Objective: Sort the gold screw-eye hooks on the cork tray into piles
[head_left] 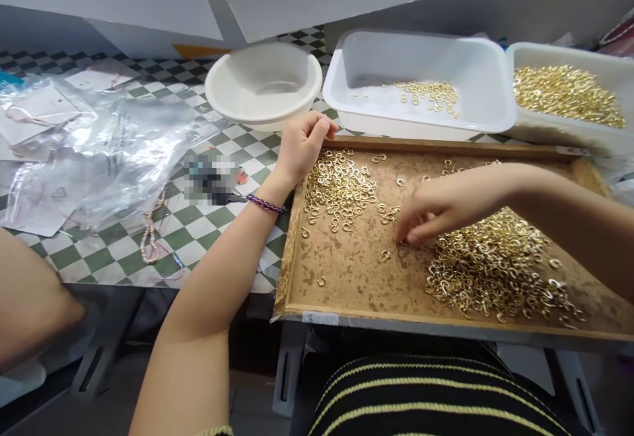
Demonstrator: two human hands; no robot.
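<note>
Right, here we go: the right hand (pixel 440 215) is down on a shallow wooden tray with a tan cork lining (pixel 347 271), fingertips bunched together among small gold wire hooks (pixel 495 267), though whether they're pinching one, I can't tell from here. Those hooks lie in two loose heaps, one just beside that hand, the other near the left hand (pixel 303 147), which sits curled on the tray's far rim, fingers loosely bent, no clear grip on anything. Behind, a white rectangular plastic tub (pixel 396 59) holds a scatter of hooks, a second white tub (pixel 559 49) is heaped with them, and a round white bowl (pixel 262 86) stands alongside, on a green-and-white checked tabletop (pixel 198 224).
</note>
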